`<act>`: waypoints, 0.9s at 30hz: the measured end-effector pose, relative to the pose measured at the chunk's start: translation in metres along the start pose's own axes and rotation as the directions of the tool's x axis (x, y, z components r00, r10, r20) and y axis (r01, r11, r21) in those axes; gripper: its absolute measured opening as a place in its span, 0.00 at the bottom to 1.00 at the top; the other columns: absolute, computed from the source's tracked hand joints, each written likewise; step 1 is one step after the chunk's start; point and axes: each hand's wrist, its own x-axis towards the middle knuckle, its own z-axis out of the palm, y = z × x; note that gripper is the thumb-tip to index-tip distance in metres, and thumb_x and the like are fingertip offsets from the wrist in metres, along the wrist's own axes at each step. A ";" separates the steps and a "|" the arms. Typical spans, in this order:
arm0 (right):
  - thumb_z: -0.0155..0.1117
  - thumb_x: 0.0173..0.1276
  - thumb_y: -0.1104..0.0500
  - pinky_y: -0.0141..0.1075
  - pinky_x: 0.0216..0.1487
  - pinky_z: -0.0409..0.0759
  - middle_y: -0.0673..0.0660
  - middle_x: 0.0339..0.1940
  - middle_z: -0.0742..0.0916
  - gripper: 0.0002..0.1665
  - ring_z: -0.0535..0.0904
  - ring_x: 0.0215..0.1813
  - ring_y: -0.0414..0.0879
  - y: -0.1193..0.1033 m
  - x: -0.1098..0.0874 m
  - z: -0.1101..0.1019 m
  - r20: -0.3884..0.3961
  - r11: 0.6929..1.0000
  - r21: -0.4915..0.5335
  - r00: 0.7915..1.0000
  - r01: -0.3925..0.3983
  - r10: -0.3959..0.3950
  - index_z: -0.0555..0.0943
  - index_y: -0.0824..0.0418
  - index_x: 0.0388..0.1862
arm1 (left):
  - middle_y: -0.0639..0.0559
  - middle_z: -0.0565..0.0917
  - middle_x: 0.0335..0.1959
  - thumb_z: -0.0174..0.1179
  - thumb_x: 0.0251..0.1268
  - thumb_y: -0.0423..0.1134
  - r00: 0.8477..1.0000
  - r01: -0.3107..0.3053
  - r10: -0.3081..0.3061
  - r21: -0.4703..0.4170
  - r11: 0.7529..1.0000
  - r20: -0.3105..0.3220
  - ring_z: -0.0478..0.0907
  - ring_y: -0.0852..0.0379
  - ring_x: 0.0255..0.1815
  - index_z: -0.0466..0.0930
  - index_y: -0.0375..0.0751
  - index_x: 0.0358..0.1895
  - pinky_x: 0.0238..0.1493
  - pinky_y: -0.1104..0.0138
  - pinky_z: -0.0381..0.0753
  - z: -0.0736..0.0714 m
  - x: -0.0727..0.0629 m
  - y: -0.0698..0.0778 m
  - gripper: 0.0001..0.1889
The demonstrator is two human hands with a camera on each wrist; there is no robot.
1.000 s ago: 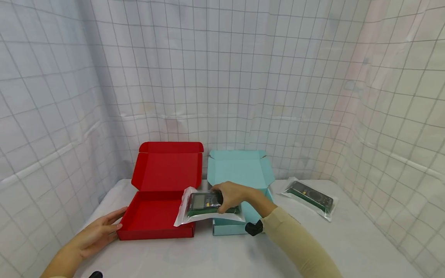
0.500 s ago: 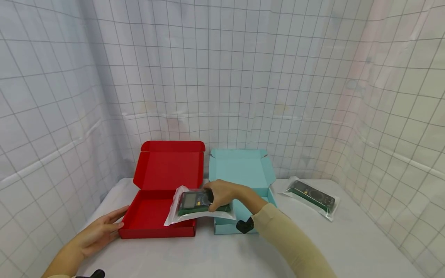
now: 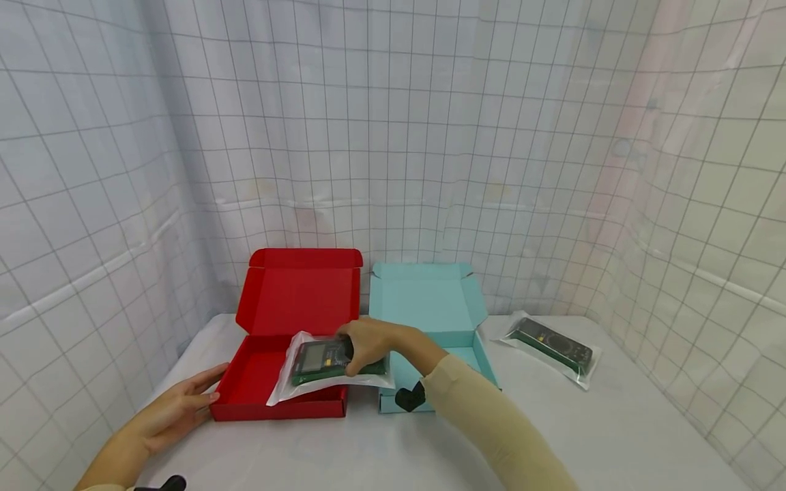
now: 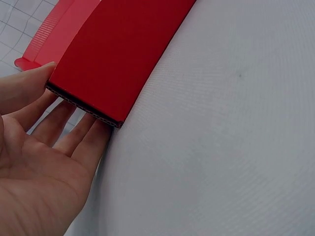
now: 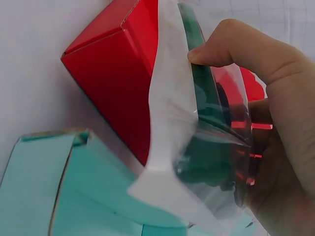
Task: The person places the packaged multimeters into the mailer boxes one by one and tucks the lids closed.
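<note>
A multimeter (image 3: 316, 360) with a dark face and green sides lies inside a clear plastic bag with a pale backing. My right hand (image 3: 371, 344) grips this bagged multimeter from above, thumb on the near side; the right wrist view shows the thumb pressing the green edge (image 5: 203, 88) through the film. It is held tilted over the right part of the opened red box (image 3: 245, 385). My left hand (image 3: 175, 412) rests with fairly straight fingers against that box's left side, thumb at the front corner. In the left wrist view the fingertips are hidden behind the red front wall (image 4: 108, 64).
Right of the red box stands a light blue box (image 3: 430, 293) with its lid up, partly covered by my right arm. Another bagged multimeter (image 3: 552, 348) lies farther right on the white tabletop (image 3: 344, 457). A white gridded curtain (image 3: 405, 136) encloses the back and sides.
My right hand has carried the bagged multimeter leftward, from between the two boxes to over the red box. My left hand stays at the red box's side.
</note>
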 end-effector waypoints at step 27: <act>0.78 0.57 0.49 0.28 0.36 0.80 0.44 0.40 0.82 0.39 0.77 0.40 0.38 -0.025 0.036 0.012 -0.006 1.000 -0.002 1.000 -0.015 0.015 0.77 0.62 0.65 | 0.61 0.58 0.70 0.45 0.83 0.30 0.989 0.063 -0.052 0.075 0.995 -0.138 0.71 0.68 0.63 0.47 0.37 0.84 0.65 0.64 0.75 0.010 0.000 0.003 0.32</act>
